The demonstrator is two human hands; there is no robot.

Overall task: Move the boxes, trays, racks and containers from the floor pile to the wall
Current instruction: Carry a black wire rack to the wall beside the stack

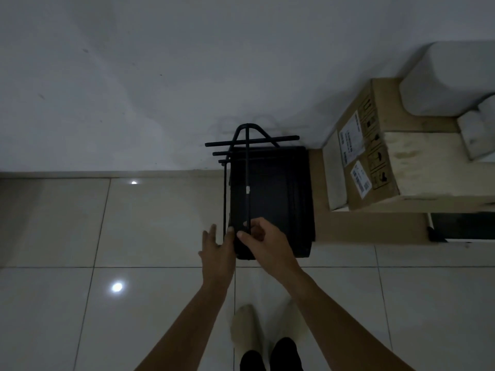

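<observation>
The black metal wire rack stands straight ahead of the person, on the pale glossy tiled floor. It sits over a flat black box-like container, and its long axis runs directly away from the hands toward the grey-white painted wall. The far looped end appears to meet the wall, though dim light makes contact hard to confirm. The right hand is on the near end, thumb and fingertips pinching the thin central rod. The left hand lies just beside it with fingers straight and spread, flat against the rack's left edge and gripping nothing. Both hands are at the near end, the right one more central. Any further nudge would likely be a push along that axis (not a sideways shove). A brown labelled cardboard box stands close on the right, also against the wall.
</observation>
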